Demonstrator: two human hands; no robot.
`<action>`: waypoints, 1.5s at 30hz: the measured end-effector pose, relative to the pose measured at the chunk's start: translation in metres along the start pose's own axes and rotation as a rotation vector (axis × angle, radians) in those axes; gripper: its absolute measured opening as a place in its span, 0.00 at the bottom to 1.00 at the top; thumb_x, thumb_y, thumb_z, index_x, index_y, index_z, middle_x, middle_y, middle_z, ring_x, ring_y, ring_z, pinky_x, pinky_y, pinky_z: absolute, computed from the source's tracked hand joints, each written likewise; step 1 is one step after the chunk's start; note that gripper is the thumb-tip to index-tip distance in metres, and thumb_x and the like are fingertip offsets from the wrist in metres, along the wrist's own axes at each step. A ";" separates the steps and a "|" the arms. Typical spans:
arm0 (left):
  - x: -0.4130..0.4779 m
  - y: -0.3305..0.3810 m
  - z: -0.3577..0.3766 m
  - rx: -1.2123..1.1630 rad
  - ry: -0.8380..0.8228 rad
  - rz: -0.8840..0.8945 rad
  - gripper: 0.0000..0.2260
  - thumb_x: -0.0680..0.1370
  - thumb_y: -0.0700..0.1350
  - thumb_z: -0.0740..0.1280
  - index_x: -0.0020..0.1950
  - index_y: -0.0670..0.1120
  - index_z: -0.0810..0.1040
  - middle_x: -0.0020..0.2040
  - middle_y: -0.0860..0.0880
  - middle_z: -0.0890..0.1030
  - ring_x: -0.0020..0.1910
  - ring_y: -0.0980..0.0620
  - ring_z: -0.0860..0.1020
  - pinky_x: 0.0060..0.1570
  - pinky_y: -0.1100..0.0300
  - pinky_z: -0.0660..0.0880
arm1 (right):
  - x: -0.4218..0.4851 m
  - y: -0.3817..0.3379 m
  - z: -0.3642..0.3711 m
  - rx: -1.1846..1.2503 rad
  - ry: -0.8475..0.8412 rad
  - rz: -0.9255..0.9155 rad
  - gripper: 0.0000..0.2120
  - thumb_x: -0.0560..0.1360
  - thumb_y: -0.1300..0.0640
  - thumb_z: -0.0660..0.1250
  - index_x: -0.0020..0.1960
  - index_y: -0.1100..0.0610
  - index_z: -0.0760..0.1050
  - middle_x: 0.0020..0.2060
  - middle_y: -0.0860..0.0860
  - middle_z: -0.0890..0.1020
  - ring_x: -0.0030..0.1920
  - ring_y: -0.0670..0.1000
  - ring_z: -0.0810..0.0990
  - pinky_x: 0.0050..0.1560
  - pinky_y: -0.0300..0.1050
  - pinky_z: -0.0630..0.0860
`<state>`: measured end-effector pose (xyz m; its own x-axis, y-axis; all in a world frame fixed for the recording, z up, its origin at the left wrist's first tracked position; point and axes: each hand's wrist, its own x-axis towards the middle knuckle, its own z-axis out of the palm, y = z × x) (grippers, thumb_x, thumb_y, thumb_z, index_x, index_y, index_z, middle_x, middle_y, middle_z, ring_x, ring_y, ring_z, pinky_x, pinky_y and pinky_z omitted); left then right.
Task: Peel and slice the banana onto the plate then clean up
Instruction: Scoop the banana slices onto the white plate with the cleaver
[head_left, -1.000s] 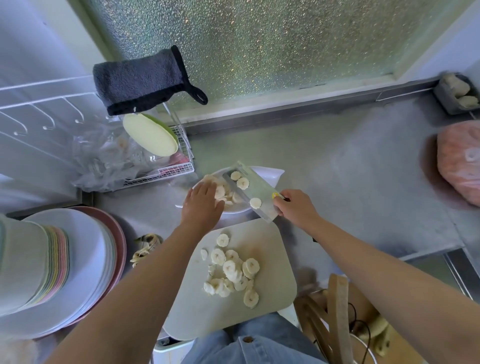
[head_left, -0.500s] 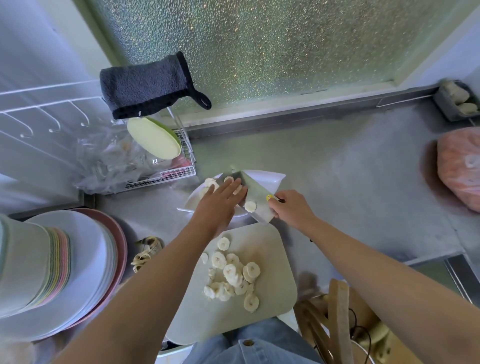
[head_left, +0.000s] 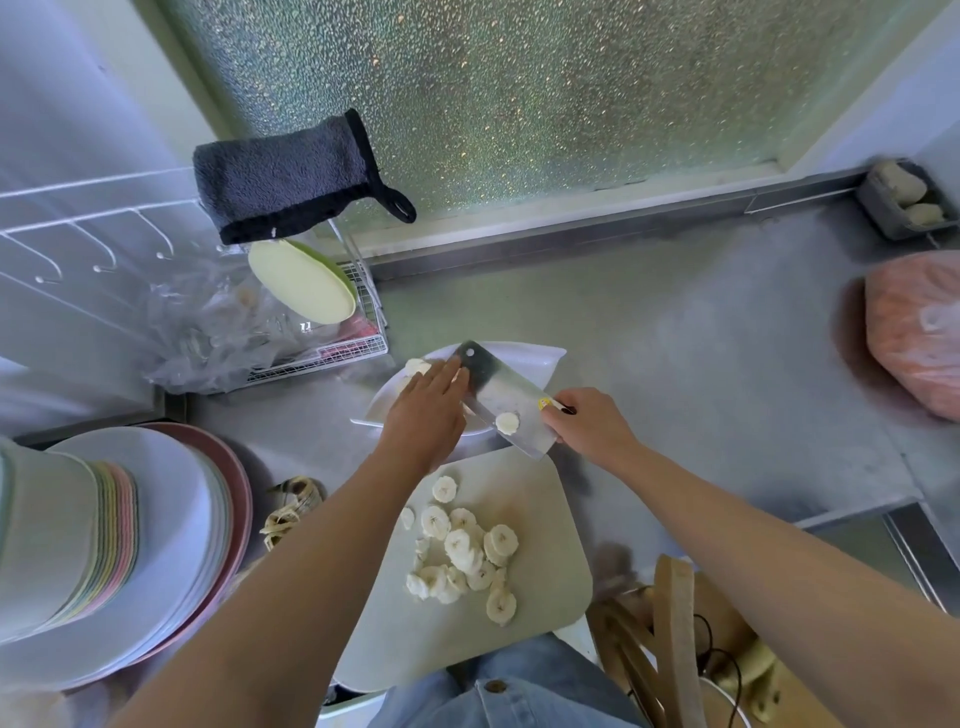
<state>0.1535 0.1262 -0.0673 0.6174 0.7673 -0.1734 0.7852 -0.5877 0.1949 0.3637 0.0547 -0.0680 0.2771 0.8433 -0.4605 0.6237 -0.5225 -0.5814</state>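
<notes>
My right hand (head_left: 589, 423) grips the handle of a broad cleaver (head_left: 501, 397), whose flat blade lies tilted over the white plate (head_left: 540, 358). One banana slice (head_left: 506, 422) clings to the blade. With straight fingers, my left hand (head_left: 428, 408) presses along the blade's left edge over the plate. A few slices (head_left: 415, 367) lie on the plate past my fingers. Several more banana slices (head_left: 462, 553) lie heaped on the pale cutting board (head_left: 545, 525) in front of me. The banana peel (head_left: 288, 506) lies on the counter left of the board.
A tall stack of plates (head_left: 104, 540) fills the left. Behind it stands a wire rack (head_left: 358, 332) with a plastic bag, a green lid and a dark mitt (head_left: 291, 174). A pink bag (head_left: 919, 327) sits at the right, wooden utensils (head_left: 670, 639) at the lower right.
My left hand slid forward across the cleaver blade, sweeping slices off onto the plate. The blade now carries one slice instead of three.
</notes>
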 end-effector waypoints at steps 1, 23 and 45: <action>0.000 -0.001 0.002 0.034 -0.016 -0.008 0.23 0.80 0.44 0.56 0.76 0.44 0.58 0.77 0.48 0.56 0.74 0.47 0.58 0.73 0.54 0.57 | -0.001 0.000 0.000 0.003 0.004 0.001 0.19 0.64 0.44 0.55 0.32 0.61 0.66 0.25 0.49 0.68 0.28 0.49 0.65 0.34 0.45 0.63; -0.034 0.014 0.007 0.181 -0.140 0.074 0.30 0.79 0.38 0.53 0.78 0.46 0.42 0.78 0.50 0.43 0.77 0.50 0.45 0.75 0.49 0.47 | -0.018 -0.025 0.023 0.352 0.096 -0.014 0.19 0.79 0.53 0.59 0.31 0.55 0.61 0.22 0.49 0.70 0.23 0.45 0.69 0.35 0.46 0.65; -0.130 0.015 0.034 -0.222 0.044 -0.226 0.15 0.79 0.45 0.59 0.65 0.48 0.73 0.65 0.48 0.71 0.62 0.47 0.70 0.56 0.53 0.72 | -0.117 0.011 0.081 0.271 0.295 0.073 0.20 0.78 0.51 0.60 0.32 0.55 0.57 0.27 0.49 0.62 0.29 0.48 0.60 0.32 0.45 0.58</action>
<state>0.0862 0.0088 -0.0748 0.4220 0.8853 -0.1954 0.8696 -0.3343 0.3634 0.2782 -0.0602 -0.0748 0.5361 0.7821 -0.3175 0.3906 -0.5633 -0.7281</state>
